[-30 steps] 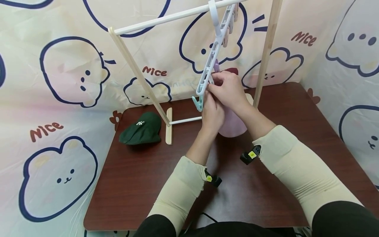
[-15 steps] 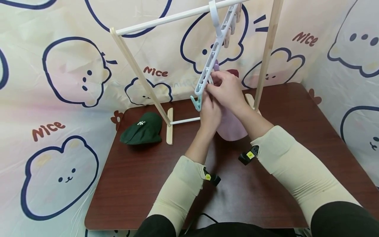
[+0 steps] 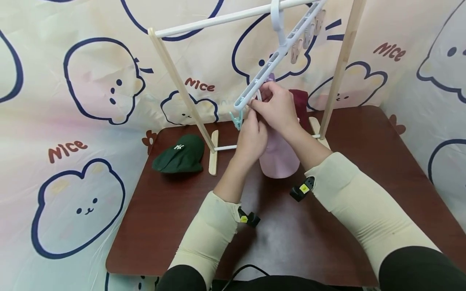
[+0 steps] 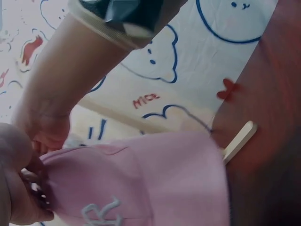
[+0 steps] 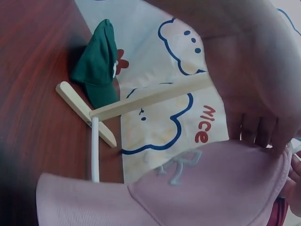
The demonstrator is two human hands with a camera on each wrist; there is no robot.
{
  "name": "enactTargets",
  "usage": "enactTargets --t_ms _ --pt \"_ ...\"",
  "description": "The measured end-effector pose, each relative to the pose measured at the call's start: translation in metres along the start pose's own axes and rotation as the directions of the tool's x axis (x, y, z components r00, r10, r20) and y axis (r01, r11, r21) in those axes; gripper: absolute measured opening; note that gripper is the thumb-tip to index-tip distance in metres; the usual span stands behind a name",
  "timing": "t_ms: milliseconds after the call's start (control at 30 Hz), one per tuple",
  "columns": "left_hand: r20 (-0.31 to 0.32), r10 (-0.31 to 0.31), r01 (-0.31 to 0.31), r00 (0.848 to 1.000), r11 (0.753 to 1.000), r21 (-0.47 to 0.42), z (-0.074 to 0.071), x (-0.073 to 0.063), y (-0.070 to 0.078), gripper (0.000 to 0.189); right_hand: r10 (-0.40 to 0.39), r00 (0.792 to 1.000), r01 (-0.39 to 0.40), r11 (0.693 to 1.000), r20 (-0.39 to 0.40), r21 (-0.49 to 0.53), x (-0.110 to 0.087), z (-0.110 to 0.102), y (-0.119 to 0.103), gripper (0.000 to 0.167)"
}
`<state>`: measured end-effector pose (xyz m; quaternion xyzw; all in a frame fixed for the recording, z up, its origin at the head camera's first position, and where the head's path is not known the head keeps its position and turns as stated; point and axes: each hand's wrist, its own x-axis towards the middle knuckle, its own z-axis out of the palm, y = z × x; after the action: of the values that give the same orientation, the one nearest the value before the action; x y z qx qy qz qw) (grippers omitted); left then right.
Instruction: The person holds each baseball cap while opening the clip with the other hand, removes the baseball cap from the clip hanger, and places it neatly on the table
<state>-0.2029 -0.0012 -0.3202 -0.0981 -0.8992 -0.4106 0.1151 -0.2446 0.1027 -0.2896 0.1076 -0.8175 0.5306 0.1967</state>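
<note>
A pink cap (image 3: pixel 279 157) hangs brim down below the near end of a pale blue clip hanger (image 3: pixel 263 74). In the head view, my left hand (image 3: pixel 252 137) pinches the cap's upper edge from beneath. My right hand (image 3: pixel 278 106) is just above it, thumb and fingers around a pale clothespin (image 3: pixel 259 95) under the hanger bar; the fingers hide most of this clip. White embroidery shows on the pink cap (image 4: pixel 117 183) in the left wrist view. In the right wrist view, fingers (image 5: pixel 265 129) lie along the edge of the cap (image 5: pixel 211 188).
The hanger hooks over the white rod (image 3: pixel 225 20) of a wooden rack (image 3: pixel 182 91). A teal clip (image 3: pixel 237 120) dangles at its near end, other clothespins (image 3: pixel 295 51) farther along. Behind my right hand is a dark red cap (image 3: pixel 300 104); a green cap (image 3: pixel 181 154) lies on the table (image 3: pixel 164 226).
The hanger has swung, its near end shifting left and slightly up. Both hands have moved along with it, and more of the pink and dark red caps shows.
</note>
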Motion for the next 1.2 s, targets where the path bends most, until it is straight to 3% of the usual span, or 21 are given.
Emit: enactTargets --t_ms 133,233,467,767,967,1200 --pt "0.030 0.008 -0.010 1.000 0.997 0.071 -0.014 0.005 0.003 0.043 0.005 1.000 -0.005 1.000 -0.006 -0.004 0.003 0.000 -0.003 0.028" --pt "0.047 0.032 -0.035 0.998 0.997 0.075 -0.020 0.012 0.002 0.038 0.022 1.000 -0.022 1.000 0.003 -0.010 0.006 -0.002 -0.004 0.029" --pt "0.135 0.076 -0.086 0.988 0.994 0.072 -0.025 0.029 -0.011 0.040 0.048 0.997 -0.046 0.998 0.055 -0.042 0.010 -0.008 -0.004 0.029" --pt "0.182 0.102 -0.119 0.978 0.989 0.083 -0.035 0.043 -0.018 0.034 0.019 0.990 -0.019 1.000 0.139 -0.002 0.016 -0.011 -0.003 0.030" --pt "0.168 0.099 -0.112 0.981 0.991 0.067 -0.041 0.042 -0.019 0.041 0.004 0.971 -0.018 0.998 0.238 0.059 0.022 -0.015 -0.004 0.031" --pt "0.078 0.078 -0.088 0.994 0.987 0.131 -0.041 0.034 -0.016 0.037 0.045 0.942 -0.089 0.989 0.332 0.118 0.026 -0.012 -0.008 0.036"
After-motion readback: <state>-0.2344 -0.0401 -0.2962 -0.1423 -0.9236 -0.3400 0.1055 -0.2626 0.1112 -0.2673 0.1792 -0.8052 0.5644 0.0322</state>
